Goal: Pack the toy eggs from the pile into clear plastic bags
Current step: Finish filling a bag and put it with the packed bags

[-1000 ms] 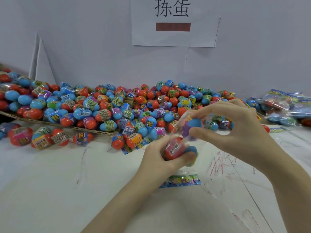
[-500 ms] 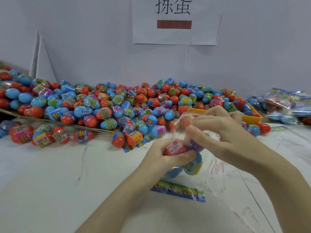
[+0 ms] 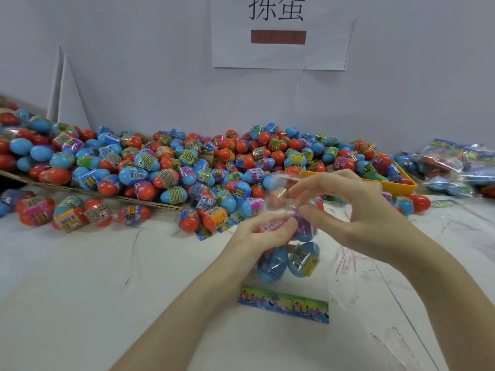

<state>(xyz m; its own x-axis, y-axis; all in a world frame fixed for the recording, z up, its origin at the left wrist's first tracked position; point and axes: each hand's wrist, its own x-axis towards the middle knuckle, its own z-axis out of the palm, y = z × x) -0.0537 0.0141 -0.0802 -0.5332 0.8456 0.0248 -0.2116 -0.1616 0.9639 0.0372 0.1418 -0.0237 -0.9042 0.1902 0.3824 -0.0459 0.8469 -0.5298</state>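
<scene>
Looking nearest first, we see the bright printed cardboard header strip [image 3: 283, 306] of the clear plastic bag [image 3: 294, 236] now hanging low at 6 o'clock, where a second ago it lay flatter on the scuffed white table [image 3: 80, 290]. Above it two blue plastic toy eggs [image 3: 289, 261] have dropped to the bag's bottom, so we judge the bag has been lifted and its load is settling. Our left hand [image 3: 263, 234] curls round the bag at an orange and pink egg, gripping it through the film. Our right hand [image 3: 345, 210], close beside it at 3 o'clock, pinches the bag's upper film with thumb and forefinger; a purple egg has slid lower than before. This bag seems nearly filled. Beyond, from 9 to 1 o'clock, the large pile of orange and blue toy eggs [image 3: 160, 167] remains, with finished filled bags [image 3: 455, 167] at 2 o'clock.
</scene>
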